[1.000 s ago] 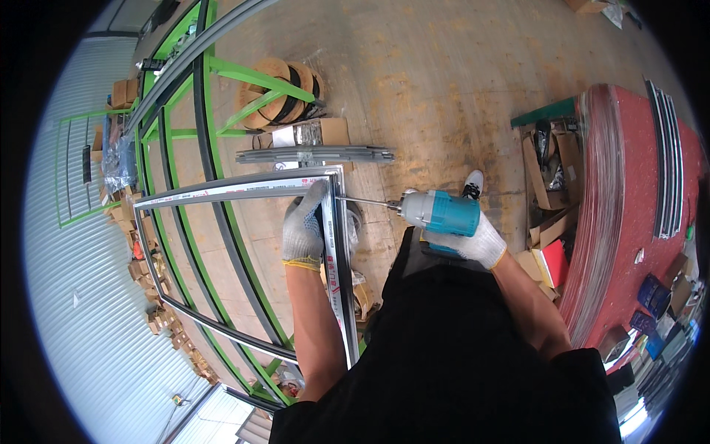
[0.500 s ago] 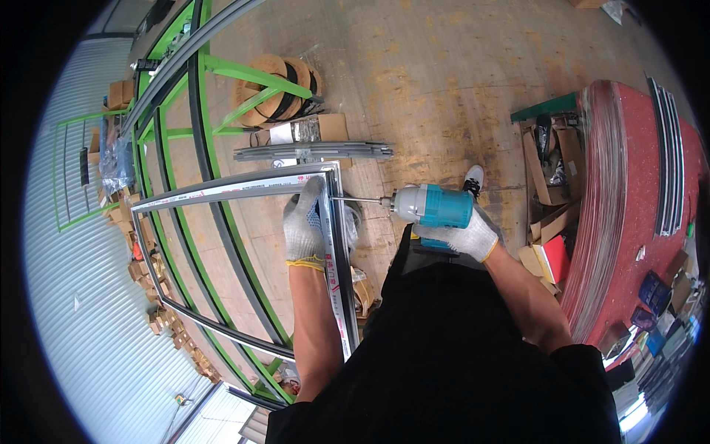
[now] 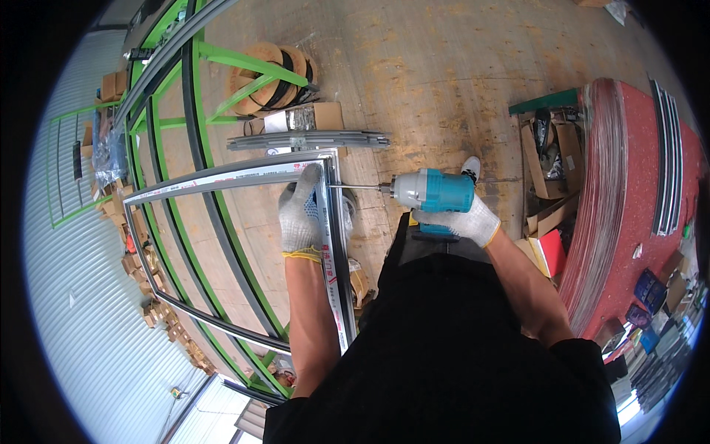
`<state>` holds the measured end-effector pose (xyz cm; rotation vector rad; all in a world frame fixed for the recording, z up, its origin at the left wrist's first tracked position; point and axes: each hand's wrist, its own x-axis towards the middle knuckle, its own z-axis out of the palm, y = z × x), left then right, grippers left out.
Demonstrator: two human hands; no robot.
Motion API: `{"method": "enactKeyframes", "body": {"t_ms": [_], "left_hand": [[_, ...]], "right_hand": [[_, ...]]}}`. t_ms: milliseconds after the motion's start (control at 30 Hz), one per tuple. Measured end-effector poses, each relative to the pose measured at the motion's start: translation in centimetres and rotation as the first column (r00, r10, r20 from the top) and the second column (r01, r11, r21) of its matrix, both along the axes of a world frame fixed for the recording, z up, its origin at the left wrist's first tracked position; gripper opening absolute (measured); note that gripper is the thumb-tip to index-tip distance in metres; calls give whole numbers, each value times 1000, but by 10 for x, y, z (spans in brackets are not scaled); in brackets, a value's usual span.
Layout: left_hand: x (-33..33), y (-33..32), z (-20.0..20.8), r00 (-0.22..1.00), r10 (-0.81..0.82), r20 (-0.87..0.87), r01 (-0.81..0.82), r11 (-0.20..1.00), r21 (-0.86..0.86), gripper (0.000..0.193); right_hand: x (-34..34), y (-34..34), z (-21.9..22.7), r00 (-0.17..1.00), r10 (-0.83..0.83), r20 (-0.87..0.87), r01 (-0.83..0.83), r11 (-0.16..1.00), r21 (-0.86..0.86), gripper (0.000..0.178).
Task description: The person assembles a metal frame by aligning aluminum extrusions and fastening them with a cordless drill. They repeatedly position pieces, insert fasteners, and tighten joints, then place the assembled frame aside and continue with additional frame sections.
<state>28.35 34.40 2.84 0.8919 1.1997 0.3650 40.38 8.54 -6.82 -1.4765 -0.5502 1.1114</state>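
Note:
A teal and grey power drill (image 3: 436,190) is in my gloved right hand (image 3: 473,220), whose fingers wrap round its handle. Its long thin bit (image 3: 356,186) points left and meets the outer side of a metal window frame (image 3: 334,270) just below the corner. With my left hand (image 3: 301,218), in a white knit glove with a yellow cuff, I grip that frame from inside the same corner; the fingertips are partly hidden. Printed protective film covers the frame's face. Whether the bit has entered the metal, I cannot tell.
Beneath the frame stands a green rack with black-padded bars (image 3: 194,140). Past the corner lie grey profile strips (image 3: 307,140) and wooden cable spools (image 3: 270,78). To the right are open cardboard boxes (image 3: 551,159) and a red surface (image 3: 629,207) bearing more strips.
The view has shifted slightly, so the frame's corner, both hands and the drill appear a little higher. The drill bit remains against the frame, and both grips look unchanged.

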Motion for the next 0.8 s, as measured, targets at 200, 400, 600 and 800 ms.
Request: {"method": "enactKeyframes", "body": {"t_ms": [200,400,600,800], "left_hand": [[1,0,2,1000,-18,-15,18,1000,18,37],[-3,1,-2,999,-36,-2,36,999,24,41],[-12,9,-19,999,-40,-34,42,997,61,53],[-18,13,-27,994,-76,-74,83,992,95,59]], "right_hand": [[9,1,-3,992,30,-122,-35,999,-41,59],[10,2,-11,999,45,24,-45,999,-3,59],[14,1,-5,945,118,304,-122,992,-7,56],[17,3,2,915,88,394,-98,995,3,48]]}}
